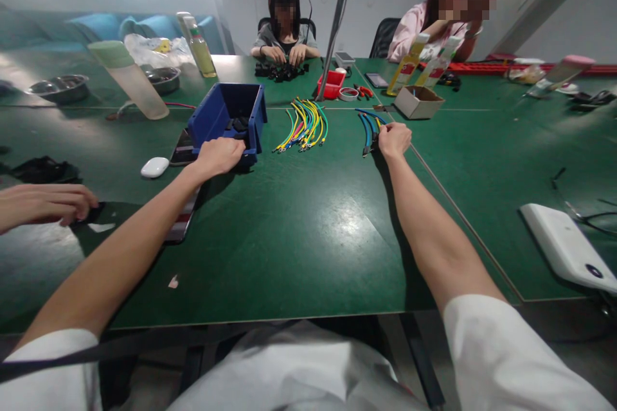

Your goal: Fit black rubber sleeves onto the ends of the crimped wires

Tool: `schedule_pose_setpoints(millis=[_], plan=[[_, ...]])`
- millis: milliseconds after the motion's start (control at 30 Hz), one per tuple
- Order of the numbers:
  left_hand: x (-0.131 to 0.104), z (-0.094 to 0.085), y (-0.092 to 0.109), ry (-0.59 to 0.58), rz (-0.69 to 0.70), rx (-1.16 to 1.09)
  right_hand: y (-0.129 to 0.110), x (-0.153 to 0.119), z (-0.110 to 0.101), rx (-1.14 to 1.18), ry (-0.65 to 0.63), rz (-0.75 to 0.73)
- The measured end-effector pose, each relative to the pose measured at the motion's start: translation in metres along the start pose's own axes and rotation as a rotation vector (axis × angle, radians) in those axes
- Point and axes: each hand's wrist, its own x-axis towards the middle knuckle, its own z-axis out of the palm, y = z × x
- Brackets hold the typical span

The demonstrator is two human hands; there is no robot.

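My left hand is at the low front lip of a blue plastic bin, its fingers curled and partly hidden. What they hold, if anything, does not show. Black parts lie inside the bin. On the right, my right hand pinches at a small group of short blue cables with dark ends. Its fingertips hide the exact grip. Between my hands, a loose pile of yellow-green cables with ring terminals lies on the green table.
Left of the bin are a white earbud case, a phone and a neighbour's hand. Beyond the cables stand a metal pole, a red bin and a small cardboard box. A white power bank lies right. Two people sit opposite.
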Motion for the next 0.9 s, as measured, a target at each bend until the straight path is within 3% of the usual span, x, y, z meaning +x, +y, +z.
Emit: schedule_pose_setpoints(millis=[167, 333, 567, 900], plan=[[0.0, -0.001, -0.001, 0.03, -0.015, -0.064, -0.014, 0.004, -0.005, 0.013, 0.046, -0.057], [0.003, 0.0, -0.002, 0.058, -0.029, -0.139, -0.044, 0.009, -0.017, 0.07, 0.036, -0.157], [0.007, 0.003, -0.009, 0.121, 0.01, -0.264, -0.08, -0.006, -0.022, 0.123, -0.063, -0.313], [0.011, 0.004, -0.016, 0.231, 0.04, -0.428, -0.105, -0.046, -0.005, 0.083, -0.298, -0.491]])
